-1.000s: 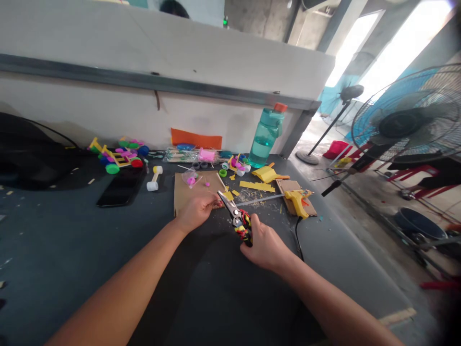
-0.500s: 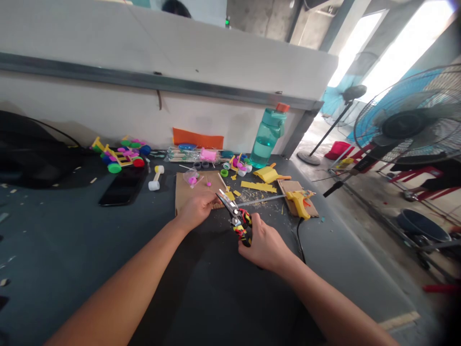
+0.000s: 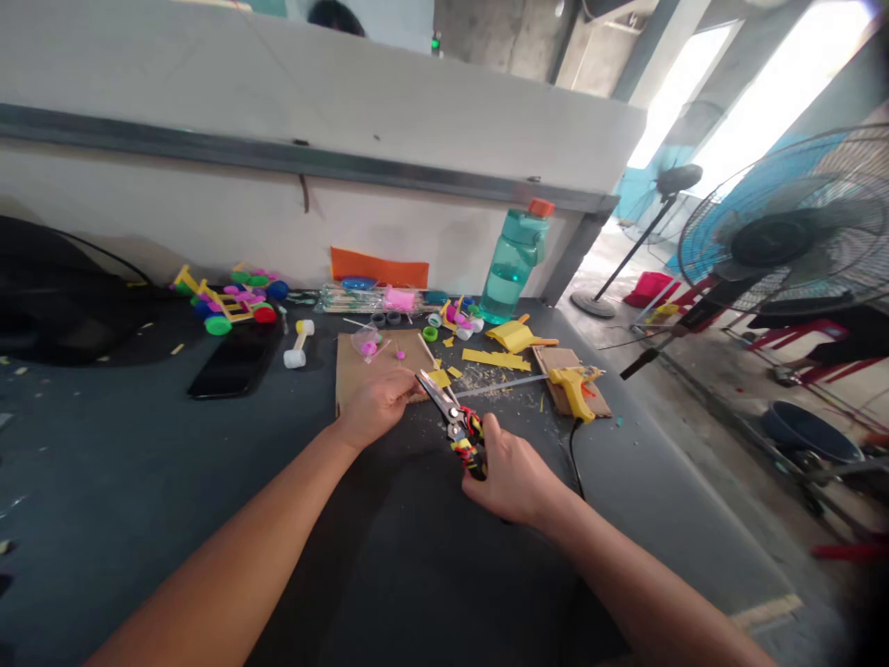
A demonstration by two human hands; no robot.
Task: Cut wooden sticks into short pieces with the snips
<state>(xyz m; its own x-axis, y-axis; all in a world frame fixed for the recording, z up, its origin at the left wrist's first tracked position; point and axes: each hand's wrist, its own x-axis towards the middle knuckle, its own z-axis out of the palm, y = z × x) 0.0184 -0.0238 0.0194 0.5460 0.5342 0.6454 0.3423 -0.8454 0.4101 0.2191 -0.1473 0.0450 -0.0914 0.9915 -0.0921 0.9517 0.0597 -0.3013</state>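
Observation:
My right hand (image 3: pixel 515 471) grips a pair of snips (image 3: pixel 455 428) by its black, red and yellow handles. The blades point up and left, almost together, their tips close to the fingers of my left hand (image 3: pixel 375 406). Thumb and fingertips of that hand are pinched together; what they hold, if anything, is too small to make out. Under and behind my left hand lies a sheet of cardboard (image 3: pixel 354 375) with a small clear bag (image 3: pixel 366 341) on it. Yellow scraps (image 3: pixel 439 378) and crumbs lie just beyond the blades.
A yellow glue gun (image 3: pixel 575 389) rests on a cardboard piece at right, its cord trailing forward. Behind stand a teal bottle (image 3: pixel 510 269) and small colourful toy parts (image 3: pixel 458 320). On the left are a phone (image 3: pixel 232 361), a white-ended axle (image 3: pixel 300 345) and wheeled toys (image 3: pixel 236 301).
The snips' blades have come closer together. Both hands stay in nearly the same place, and the whole view has shifted slightly.

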